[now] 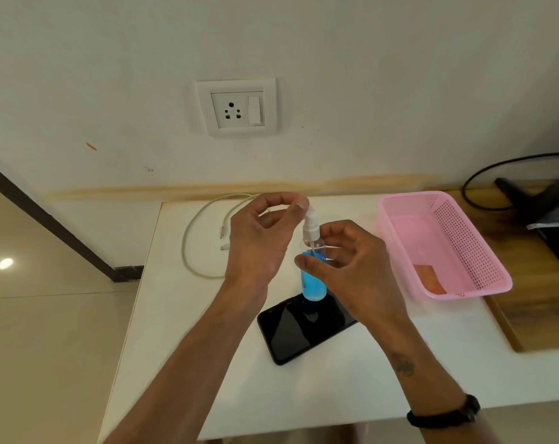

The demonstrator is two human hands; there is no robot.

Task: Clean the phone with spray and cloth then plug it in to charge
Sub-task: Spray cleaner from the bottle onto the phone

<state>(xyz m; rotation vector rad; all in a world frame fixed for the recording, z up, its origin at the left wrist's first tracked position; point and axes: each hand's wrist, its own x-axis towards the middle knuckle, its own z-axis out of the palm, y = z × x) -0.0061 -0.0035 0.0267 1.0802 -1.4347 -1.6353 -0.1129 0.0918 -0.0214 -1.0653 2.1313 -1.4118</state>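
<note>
The right hand (345, 264) grips the clear spray bottle (313, 277) of blue liquid around its middle, holding it upright just above the black phone (299, 328), which lies flat on the white surface (207, 347). The left hand (259, 238) pinches the bottle's white nozzle top (310, 219) between thumb and fingers. A pale charging cable (201, 232) loops behind the left hand; a pink basket (444, 245) holding an orange cloth (430, 278) sits right, below a wall socket (236, 107).
</note>
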